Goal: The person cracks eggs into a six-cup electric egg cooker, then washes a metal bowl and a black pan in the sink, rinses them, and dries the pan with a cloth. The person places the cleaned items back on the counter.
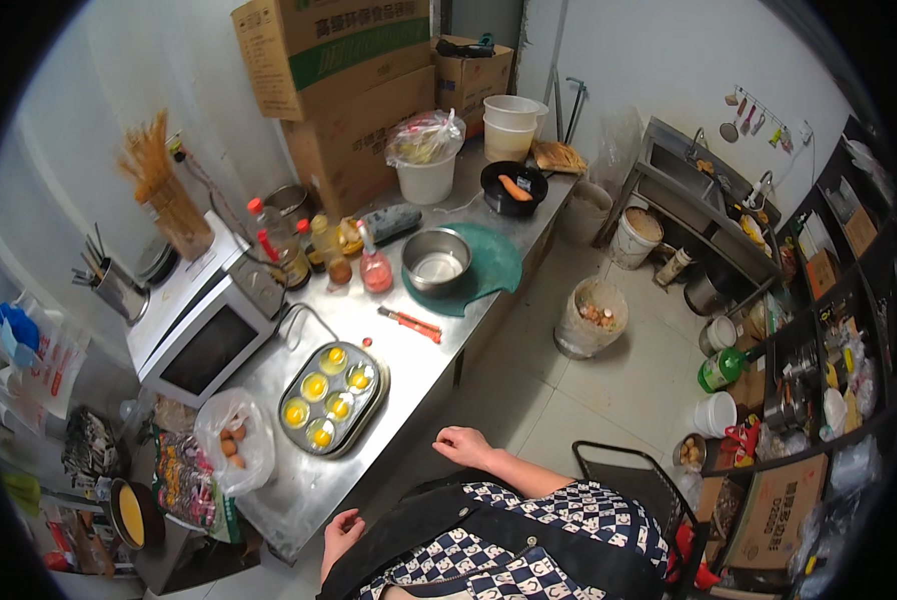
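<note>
My left hand [344, 531] is by the front edge of the steel table, its fingers loosely bent and nothing visible in them. My right hand [465, 448] is off the table edge in front of my body, also loosely bent with no object seen in it. Nearest to both is a dark muffin tin [334, 400] on the table, with a raw cracked egg in each of its several cups. Left of it a plastic bag [261, 465] holds several brown eggs [229, 446]. An orange-red utility knife [411, 324] lies beyond the tin, near a small red cap [367, 342].
A microwave [212, 337] stands at the table's back left. Sauce bottles [291, 259], a steel bowl [436, 260] on a green mat [497, 262], and a black bowl [513, 187] with a carrot stand further along. A lined waste bin [589, 322] holds eggshells. A chair [628, 472] stands at my right.
</note>
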Motion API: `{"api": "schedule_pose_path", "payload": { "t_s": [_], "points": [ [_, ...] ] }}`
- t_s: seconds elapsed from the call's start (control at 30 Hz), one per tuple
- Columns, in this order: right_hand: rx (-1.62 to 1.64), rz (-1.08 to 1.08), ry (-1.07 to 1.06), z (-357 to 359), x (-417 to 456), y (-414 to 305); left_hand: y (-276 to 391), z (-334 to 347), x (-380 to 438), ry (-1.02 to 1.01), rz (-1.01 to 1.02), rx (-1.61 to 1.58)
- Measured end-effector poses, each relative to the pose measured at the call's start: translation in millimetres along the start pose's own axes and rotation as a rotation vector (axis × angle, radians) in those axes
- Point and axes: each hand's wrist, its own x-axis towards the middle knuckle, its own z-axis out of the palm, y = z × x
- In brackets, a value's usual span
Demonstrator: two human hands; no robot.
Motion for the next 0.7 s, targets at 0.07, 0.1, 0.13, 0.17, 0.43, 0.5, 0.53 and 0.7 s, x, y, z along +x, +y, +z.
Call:
{"api": "schedule_pose_path", "payload": {
  "t_s": [0.07, 0.1, 0.13, 0.17, 0.43, 0.5, 0.53, 0.7],
  "points": [
    [-0.034, -0.068, 0.024, -31, 24, 32, 12, 36, 35, -0.019, 0.007, 0.001],
    [-0.069, -0.102, 0.027, -45, 33, 49, 18, 54, 47, -0.032, -0.003, -0.005],
    [-0.104, -0.136, 0.032, -59, 42, 66, 25, 72, 58, -0.046, -0.013, -0.012],
    [-0.088, -0.139, 0.059, -74, 52, 83, 34, 89, 70, -0.071, 0.008, 0.024],
    [-0.02, 0.142, 0.144, -178, 112, 176, 123, 181, 96, -0.112, -0.01, 0.128],
    [0.046, 0.209, 0.162, -186, 130, 181, 125, 181, 92, -0.042, -0.023, 0.154],
    [0.087, 0.203, 0.191, -185, 138, 187, 126, 181, 89, 0.005, -0.039, 0.166],
    [0.245, 0.212, 0.102, -170, 183, 189, 115, 178, 76, 0.287, -0.014, 0.206]
  ]
}}
